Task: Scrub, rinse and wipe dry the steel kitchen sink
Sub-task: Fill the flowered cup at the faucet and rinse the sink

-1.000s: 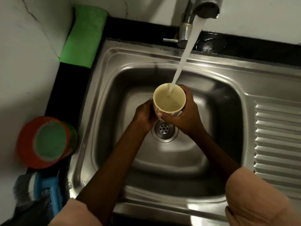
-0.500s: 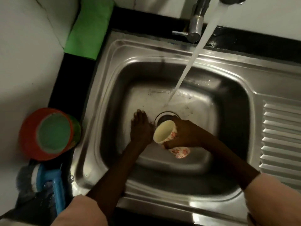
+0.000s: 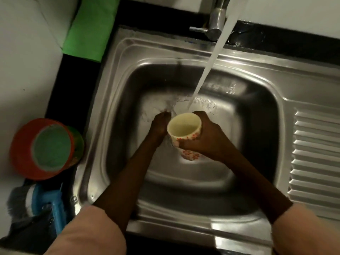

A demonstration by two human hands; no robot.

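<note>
The steel sink point(image 3: 117, 100) fills the middle of the head view, its floor wet and splashed. A tap point(image 3: 217, 19) at the back pours a stream of water point(image 3: 211, 67) that lands on the sink floor just behind a cream cup with red flowers point(image 3: 185, 133). My right hand point(image 3: 207, 138) grips that cup, held upright low in the basin. My left hand point(image 3: 159, 124) lies flat on the sink floor to the left of the cup, fingers straight in the splashing water. The drain is hidden under the hands and cup.
A ribbed draining board point(image 3: 316, 159) lies to the right. A green cloth point(image 3: 92, 28) leans in the back left corner. On the dark counter to the left stand an orange tub of green paste point(image 3: 46, 148) and a blue scrub brush point(image 3: 42, 203).
The cup was filled under the stream, then tipped low over the drain. Now it is upright again near the stream. My left hand left the cup and went to the sink floor.
</note>
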